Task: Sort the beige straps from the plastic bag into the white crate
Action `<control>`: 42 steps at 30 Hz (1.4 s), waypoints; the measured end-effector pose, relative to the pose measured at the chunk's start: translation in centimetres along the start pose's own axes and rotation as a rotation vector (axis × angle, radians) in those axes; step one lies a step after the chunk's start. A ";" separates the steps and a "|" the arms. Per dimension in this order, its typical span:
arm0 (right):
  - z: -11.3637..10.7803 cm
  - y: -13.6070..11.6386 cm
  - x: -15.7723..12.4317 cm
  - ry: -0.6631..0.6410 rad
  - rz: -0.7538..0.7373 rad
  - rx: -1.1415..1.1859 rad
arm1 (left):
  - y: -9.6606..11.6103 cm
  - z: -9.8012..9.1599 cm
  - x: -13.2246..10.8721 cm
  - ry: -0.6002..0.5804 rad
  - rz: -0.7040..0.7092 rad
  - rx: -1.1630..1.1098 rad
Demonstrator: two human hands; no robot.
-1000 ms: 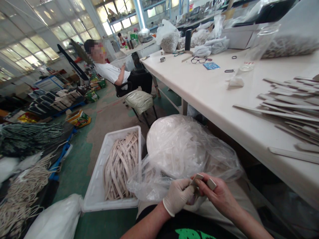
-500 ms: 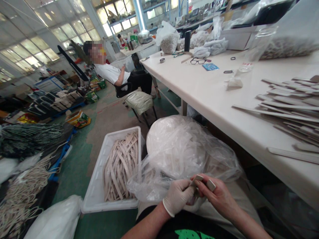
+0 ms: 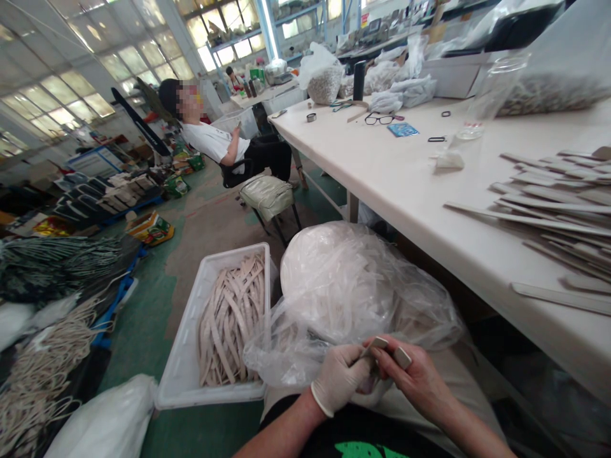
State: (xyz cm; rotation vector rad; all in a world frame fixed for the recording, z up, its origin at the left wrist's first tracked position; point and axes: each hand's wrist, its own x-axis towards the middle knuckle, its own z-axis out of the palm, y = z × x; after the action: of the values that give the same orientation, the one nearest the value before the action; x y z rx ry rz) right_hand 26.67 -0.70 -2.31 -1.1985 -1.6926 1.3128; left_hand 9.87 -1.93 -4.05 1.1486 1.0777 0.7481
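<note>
My left hand (image 3: 338, 376), in a white glove, is closed around a beige strap (image 3: 377, 343) whose flat end sticks up past the fingers. Bare and pressed up against it, my right hand (image 3: 420, 375) pinches another beige strap end (image 3: 402, 357). Whether both ends belong to one strap I cannot tell, since the fingers hide the middle. Just beyond the hands, a clear plastic bag (image 3: 334, 280) full of pale strips rests on my lap. To its left stands a white plastic bin (image 3: 184, 356) holding many beige straps (image 3: 231, 324).
On the right is a long white table (image 3: 382, 165) with a spread of beige straps (image 3: 548, 216), eyeglasses (image 3: 379, 119) and a clear jar (image 3: 494, 89). A stool (image 3: 267, 197) and a seated person (image 3: 224, 143) are ahead. A white sack (image 3: 105, 420) lies at lower left.
Both hands and the straps stay almost where they were, with only a very slight shift of the fingers. The seated person's head has turned a little.
</note>
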 end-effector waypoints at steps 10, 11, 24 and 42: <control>0.0 0.3 -0.1 -0.011 -0.022 -0.022 | -0.3 -0.1 0.1 0.020 0.044 0.021; 0.0 0.2 -0.1 -0.010 -0.022 -0.024 | -0.2 -0.2 0.1 0.021 0.045 0.023; 0.0 -0.1 0.1 -0.009 0.002 -0.005 | 0.7 0.0 0.0 0.005 -0.004 0.004; 0.2 0.6 0.0 -0.042 0.010 -0.004 | 0.0 0.2 0.1 0.010 -0.058 -0.035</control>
State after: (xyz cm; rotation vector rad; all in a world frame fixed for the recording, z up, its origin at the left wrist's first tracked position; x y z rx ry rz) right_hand 26.62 -0.69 -2.94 -1.1908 -1.7219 1.3495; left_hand 10.08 -1.88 -4.06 1.0811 1.0982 0.7257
